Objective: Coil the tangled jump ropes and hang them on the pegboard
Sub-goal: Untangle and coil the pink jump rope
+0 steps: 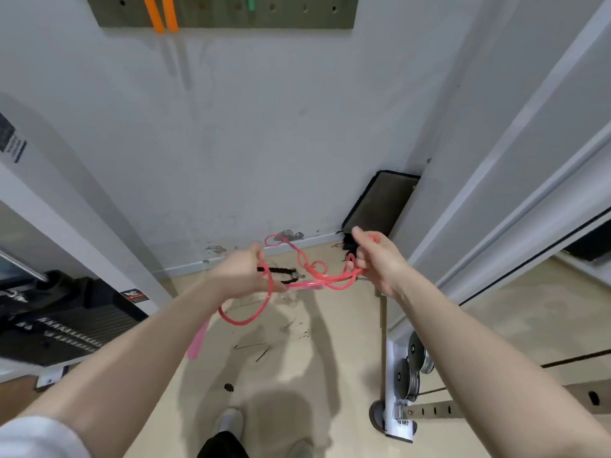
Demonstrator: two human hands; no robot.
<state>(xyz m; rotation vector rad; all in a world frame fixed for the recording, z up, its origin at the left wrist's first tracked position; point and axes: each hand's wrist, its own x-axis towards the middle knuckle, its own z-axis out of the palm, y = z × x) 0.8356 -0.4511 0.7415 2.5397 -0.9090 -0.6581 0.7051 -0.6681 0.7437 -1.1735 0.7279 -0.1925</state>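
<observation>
A pink jump rope (307, 266) stretches in tangled loops between my two hands at waist height. My left hand (244, 276) grips one part of it, and a loop (244, 320) sags below that hand beside a dangling pink handle (197, 342). My right hand (373, 259) holds the other end of the bundle with curled fingers. A second pink handle (305, 285) lies across between the hands. High on the wall the grey pegboard (297, 18) shows at the frame's top, with orange handles (162, 14) and green ones (249, 3) hanging from it.
A black jump rope (279, 272) lies on the beige floor under my hands. A dark framed panel (380, 203) leans in the corner. A black weight machine (62, 319) stands left. A white post with metal weight discs (410, 368) stands right. My shoe (229, 421) is below.
</observation>
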